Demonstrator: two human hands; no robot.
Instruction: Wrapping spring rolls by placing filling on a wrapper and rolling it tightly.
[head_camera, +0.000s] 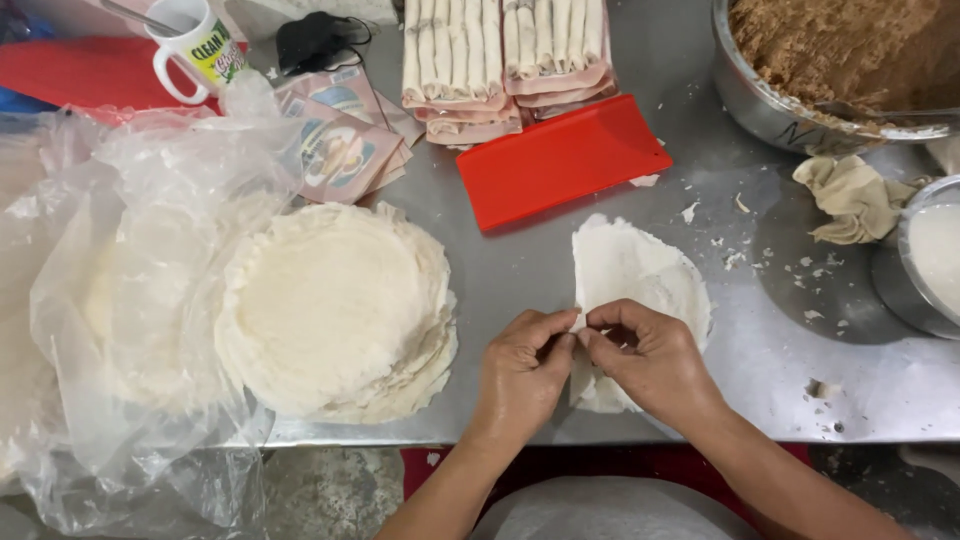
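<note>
A steel tabletop (600, 260) is carrying everything. A stack of round wrappers (335, 310) is lying left of the hands, a red tray (560, 160) behind. A single thin wrapper (635, 275) is lying at the near edge, where the left hand (525, 375) and right hand (650, 365) are both pinching its edge, fingers closed on it.
</note>
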